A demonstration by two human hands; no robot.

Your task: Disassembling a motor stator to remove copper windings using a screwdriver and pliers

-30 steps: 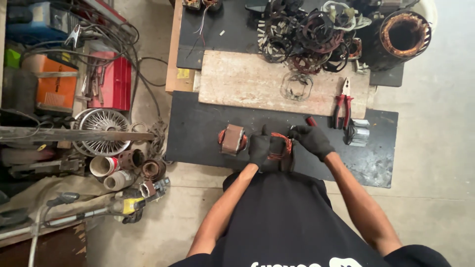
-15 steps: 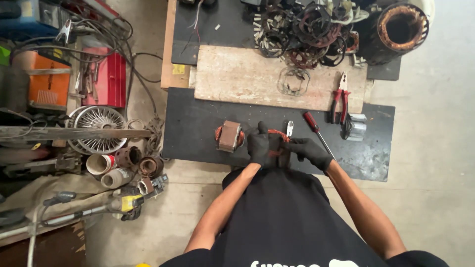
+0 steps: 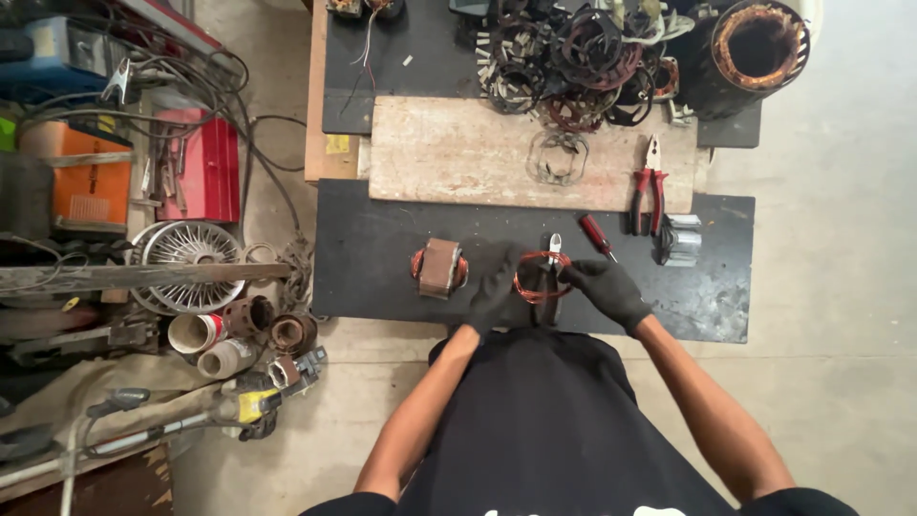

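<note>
Copper wire loop (image 3: 541,275) gripped at both sides by gloved left hand (image 3: 497,291) and right hand (image 3: 607,290) (fingers closed); best held flat, near cutters (image 3: 553,250).

One head camera looks steeply down from above the person, fairly far off, taking in both gloved hands: left hand (image 3: 494,291), right hand (image 3: 608,290), the black mat (image 3: 382,258) beneath them.

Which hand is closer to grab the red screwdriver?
Right, probably. The right hand lies just below the red screwdriver, while the left hand sits on the far side of the copper wire coil.
</note>
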